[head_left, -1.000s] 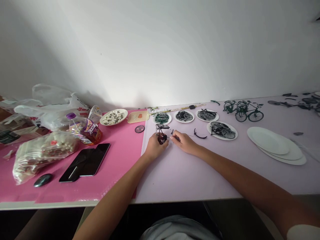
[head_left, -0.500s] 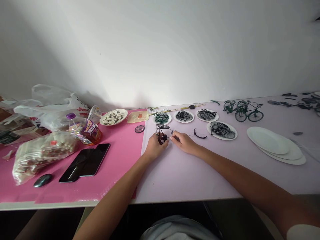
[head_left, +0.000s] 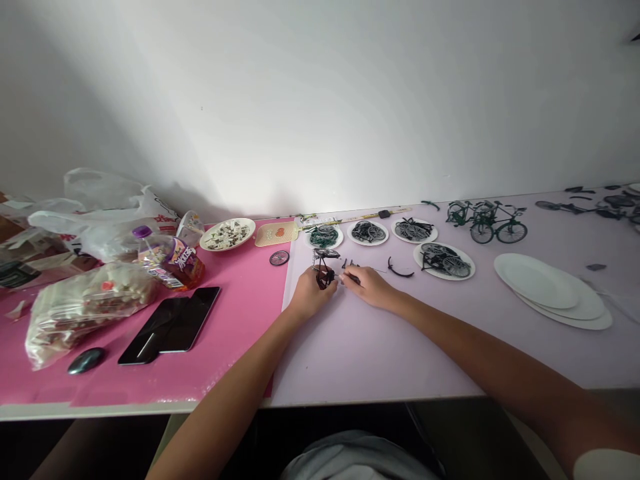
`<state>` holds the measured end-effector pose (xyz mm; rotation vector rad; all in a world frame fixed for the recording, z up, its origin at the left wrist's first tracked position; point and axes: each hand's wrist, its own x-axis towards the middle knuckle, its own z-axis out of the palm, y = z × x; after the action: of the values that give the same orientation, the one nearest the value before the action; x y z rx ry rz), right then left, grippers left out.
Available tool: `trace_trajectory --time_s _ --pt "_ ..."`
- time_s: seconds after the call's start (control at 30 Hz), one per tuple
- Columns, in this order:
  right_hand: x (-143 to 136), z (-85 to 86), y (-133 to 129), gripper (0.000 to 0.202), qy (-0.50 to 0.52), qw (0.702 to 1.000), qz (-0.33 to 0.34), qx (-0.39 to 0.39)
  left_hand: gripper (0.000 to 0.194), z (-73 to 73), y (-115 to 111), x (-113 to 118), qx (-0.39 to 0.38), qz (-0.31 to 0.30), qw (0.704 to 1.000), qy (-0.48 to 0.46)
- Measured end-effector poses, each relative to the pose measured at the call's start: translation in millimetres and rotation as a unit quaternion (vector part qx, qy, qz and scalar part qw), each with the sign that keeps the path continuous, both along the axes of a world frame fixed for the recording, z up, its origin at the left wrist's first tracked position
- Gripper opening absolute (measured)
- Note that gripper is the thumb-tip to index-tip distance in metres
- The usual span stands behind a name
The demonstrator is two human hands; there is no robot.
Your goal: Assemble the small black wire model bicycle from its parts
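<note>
My left hand [head_left: 311, 291] is closed on a small dark toy bicycle frame [head_left: 324, 275], held upright over the lilac mat. A spoked wheel [head_left: 326, 253] shows at the far end of that frame. Close on the right, my right hand [head_left: 371, 287] pinches a small dark piece [head_left: 353, 277]; its kind is too small to make out. The fingertips of both hands nearly meet beside the frame. A thin curved black part [head_left: 400, 268] lies right of my right hand. To the left, on the pink mat, lies a loose black wheel [head_left: 279, 258].
Beyond my hands stand several plates of small bicycle parts, among them one plate [head_left: 469, 273]. Assembled green toy bicycles [head_left: 499, 230] and stacked white plates [head_left: 537, 280] are at right. A drink bottle [head_left: 173, 261], phones [head_left: 173, 327] and a plastic bag [head_left: 90, 303] occupy the left.
My right hand has shifted slightly left, closer to the frame in my left hand. The frame tilts a little differently. Everything else stays in place.
</note>
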<state>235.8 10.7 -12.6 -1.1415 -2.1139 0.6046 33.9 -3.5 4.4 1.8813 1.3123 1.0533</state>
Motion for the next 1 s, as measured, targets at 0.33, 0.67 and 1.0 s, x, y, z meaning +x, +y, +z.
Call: trace_trajectory --time_s 0.33,0.67,1.0 --pt "-0.5 2.0 -1.3 0.036 -0.002 1.000 0.005 -0.004 0.020 2.5 -1.1 -0.2 -0.002 -0.007 1.000 0.011" --pt "0.3 -2.2 2.1 0.032 -0.009 1.000 0.008 -0.001 0.021 9.4 -4.5 0.8 -0.010 -0.005 0.999 0.031" --pt "0.4 -2.3 2.2 0.033 -0.011 1.000 0.011 0.004 0.021 6.6 -3.0 0.2 -0.009 -0.008 0.999 0.035"
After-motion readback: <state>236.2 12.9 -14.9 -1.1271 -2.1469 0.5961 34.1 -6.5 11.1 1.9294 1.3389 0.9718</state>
